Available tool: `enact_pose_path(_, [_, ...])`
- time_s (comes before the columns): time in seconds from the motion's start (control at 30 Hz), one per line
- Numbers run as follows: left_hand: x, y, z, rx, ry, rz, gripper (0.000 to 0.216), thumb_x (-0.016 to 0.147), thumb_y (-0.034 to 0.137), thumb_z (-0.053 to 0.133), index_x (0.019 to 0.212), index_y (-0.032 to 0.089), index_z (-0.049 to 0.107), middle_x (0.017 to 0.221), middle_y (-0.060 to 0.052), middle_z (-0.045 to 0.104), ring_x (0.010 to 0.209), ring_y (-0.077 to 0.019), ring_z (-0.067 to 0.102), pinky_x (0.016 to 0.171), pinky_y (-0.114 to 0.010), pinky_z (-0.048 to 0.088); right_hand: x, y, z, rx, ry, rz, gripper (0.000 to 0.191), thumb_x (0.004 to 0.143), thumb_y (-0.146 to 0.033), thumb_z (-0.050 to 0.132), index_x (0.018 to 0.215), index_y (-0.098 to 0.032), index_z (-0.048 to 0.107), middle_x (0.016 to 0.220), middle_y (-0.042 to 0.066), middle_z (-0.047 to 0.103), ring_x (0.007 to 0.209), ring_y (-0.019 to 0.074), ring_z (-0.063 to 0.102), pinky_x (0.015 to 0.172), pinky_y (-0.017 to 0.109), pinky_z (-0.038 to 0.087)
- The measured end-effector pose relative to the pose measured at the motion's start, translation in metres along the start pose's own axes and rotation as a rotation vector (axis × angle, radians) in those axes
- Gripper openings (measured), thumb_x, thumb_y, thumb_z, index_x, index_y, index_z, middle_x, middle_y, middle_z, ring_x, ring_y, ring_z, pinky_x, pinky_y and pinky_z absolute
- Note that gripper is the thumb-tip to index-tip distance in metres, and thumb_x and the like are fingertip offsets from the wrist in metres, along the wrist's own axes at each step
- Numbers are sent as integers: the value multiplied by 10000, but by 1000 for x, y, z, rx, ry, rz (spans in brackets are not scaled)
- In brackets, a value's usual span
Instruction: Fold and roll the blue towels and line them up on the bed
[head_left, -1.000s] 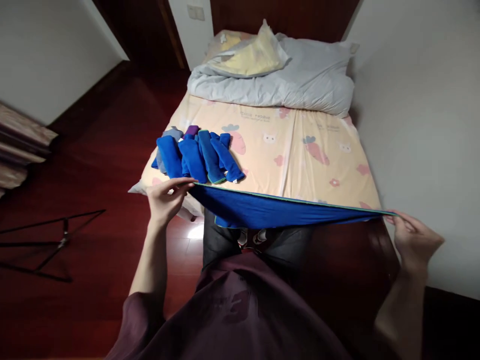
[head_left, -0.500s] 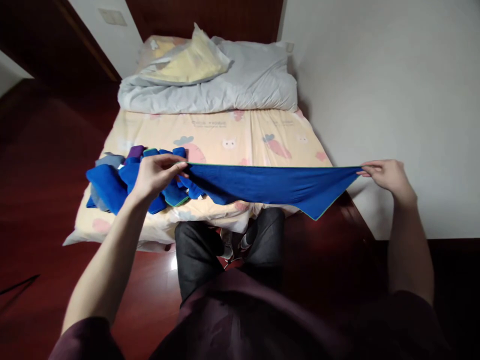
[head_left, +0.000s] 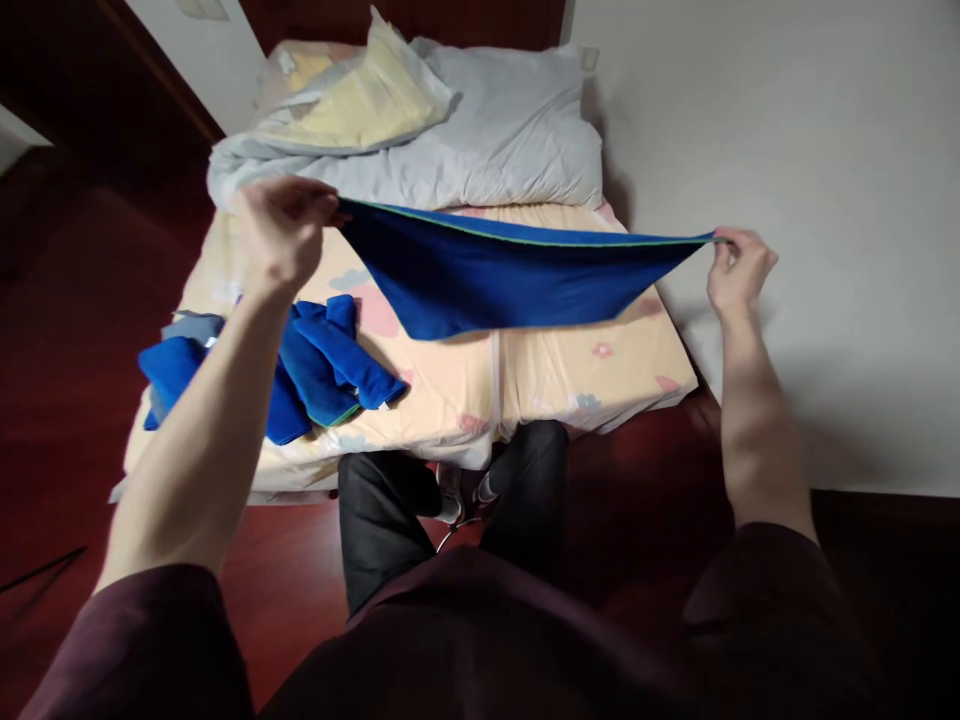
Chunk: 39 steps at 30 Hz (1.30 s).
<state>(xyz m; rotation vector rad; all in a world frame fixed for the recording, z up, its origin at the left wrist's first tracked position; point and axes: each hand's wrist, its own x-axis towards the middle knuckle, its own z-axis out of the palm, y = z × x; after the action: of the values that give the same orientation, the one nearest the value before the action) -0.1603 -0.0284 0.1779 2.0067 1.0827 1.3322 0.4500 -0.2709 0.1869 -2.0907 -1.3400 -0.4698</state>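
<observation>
A blue towel (head_left: 495,275) with a green edge hangs stretched in the air above the bed. My left hand (head_left: 289,230), slightly blurred, pinches its left corner. Its right corner is pinched in my right hand (head_left: 739,270), with fingers closed on the cloth. The towel's lower edge hangs loose and sags between the hands. Below my left arm, several rolled or folded blue towels (head_left: 319,365) lie on the bed, partly hidden by the forearm. A grey cloth (head_left: 191,325) is among them.
The bed (head_left: 555,375) has a pale sheet with carrot and flower prints. At its far end are a grey quilt (head_left: 517,140) and a yellow item in a clear bag (head_left: 375,100). A white wall (head_left: 840,200) stands to the right, and dark red floor (head_left: 292,570) lies below.
Both hands have lifted the towel up and forward, away from my body. It now hangs over the bed, its bottom edge swinging outward. The camera view has shifted slightly.
</observation>
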Motion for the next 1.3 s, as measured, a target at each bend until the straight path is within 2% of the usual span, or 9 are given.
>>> enact_pose_path(0.13, [-21,-16,-13,227,166,270,493,1021,424,628,1172,-23,770,1008,-65,749,986,-190,767,998,-547,604,-17,33,12,15,149,-208,340,1094,-70,453,1289,-22,727,1418,256,701,1386,268,674,1213,483,487])
enact_pose_path(0.27, [-91,-44,3,340,88,305,457,1068,436,579,1116,51,820,963,-52,783,946,-162,761,945,-396,609,-71,61,48,56,128,-160,343,1074,-108,453,1237,-70,752,1384,254,725,1360,253,687,1203,463,517])
enact_pose_path(0.37, [-154,-78,32,398,-93,169,375,1093,391,551,1113,142,832,1038,-62,825,944,-167,754,897,-323,611,-127,75,92,80,-2,-5,328,1007,-89,506,1189,-111,778,1356,214,758,1315,249,711,1207,467,536])
enact_pose_path(0.43, [-191,-105,52,445,-342,143,391,1093,318,479,1087,158,836,1025,-81,828,912,-193,724,864,-339,607,-166,83,121,101,-101,102,347,983,-101,512,1189,-127,791,1370,186,763,1301,254,725,1216,484,540])
enact_pose_path(0.5, [-220,-131,69,557,-566,91,368,1052,273,491,1074,183,847,991,-96,823,909,-244,681,818,-372,589,-200,89,145,108,-233,197,382,976,-113,496,1200,-133,805,1389,174,762,1312,255,727,1238,480,528])
enact_pose_path(0.6, [-251,-157,87,643,-765,17,356,975,186,514,1080,199,854,1071,-131,817,1034,-309,657,852,-425,561,-239,96,168,92,-442,275,406,951,-102,499,1183,-135,832,1387,169,769,1324,251,727,1252,439,515])
enact_pose_path(0.9, [-284,-170,90,716,-869,-22,353,1008,260,490,1058,197,834,1069,-161,788,1090,-354,646,913,-465,526,-281,110,169,-5,-576,392,397,923,-72,536,1155,-141,851,1385,164,773,1372,288,696,1262,455,506])
enact_pose_path(1.13, [-305,-162,76,689,-871,-22,365,974,264,461,986,225,824,1012,-150,787,1071,-342,681,931,-456,562,-288,105,157,-163,-677,270,397,888,-57,552,1109,-168,863,1325,127,806,1444,261,632,1239,404,513])
enact_pose_path(1.3, [-292,-165,81,641,-942,-133,345,926,391,515,873,271,834,937,-128,802,921,-306,746,854,-391,607,-269,94,155,-334,-773,327,310,859,-50,594,996,-116,864,1177,246,816,1399,353,662,1327,590,348])
